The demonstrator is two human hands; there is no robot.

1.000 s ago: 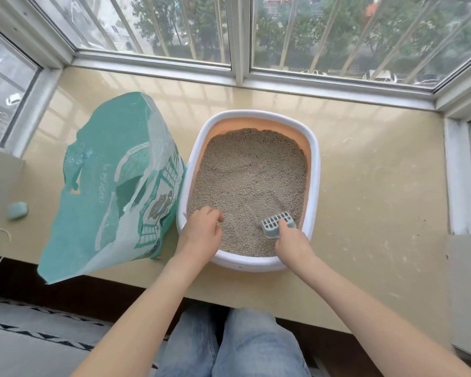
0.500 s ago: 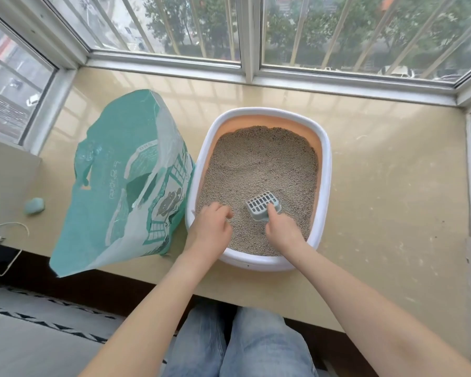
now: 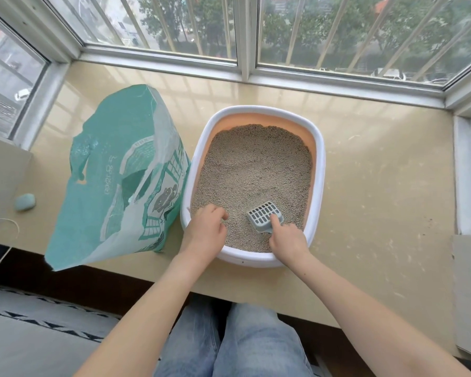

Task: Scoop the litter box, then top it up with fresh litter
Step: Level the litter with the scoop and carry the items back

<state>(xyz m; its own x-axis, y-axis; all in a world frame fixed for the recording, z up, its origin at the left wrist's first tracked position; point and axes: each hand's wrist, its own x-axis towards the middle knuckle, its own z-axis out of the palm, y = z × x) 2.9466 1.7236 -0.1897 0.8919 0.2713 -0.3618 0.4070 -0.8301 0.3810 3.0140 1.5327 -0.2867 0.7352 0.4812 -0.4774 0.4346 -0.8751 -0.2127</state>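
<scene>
A white litter box (image 3: 320,170) with an orange inner wall stands on the beige sill, filled with grey litter (image 3: 256,164). My right hand (image 3: 287,240) grips the handle of a grey slotted scoop (image 3: 264,216), with the forefinger stretched along its back. The scoop's head lies on the litter near the box's front. My left hand (image 3: 204,231) sits on the near-left rim with its fingers curled over the rim into the litter. A tall teal litter bag (image 3: 125,172) stands upright just left of the box, its top open.
The beige sill (image 3: 378,191) runs on to the right of the box, closed in by barred windows (image 3: 245,44) behind and at both sides. A small teal object (image 3: 25,201) and a white cord (image 3: 3,224) lie far left. My jeans-clad legs (image 3: 242,341) are below the sill's edge.
My right hand has dragged the scoop leftward across the front of the litter, from the right wall toward the middle. My left hand has stayed on the rim.
</scene>
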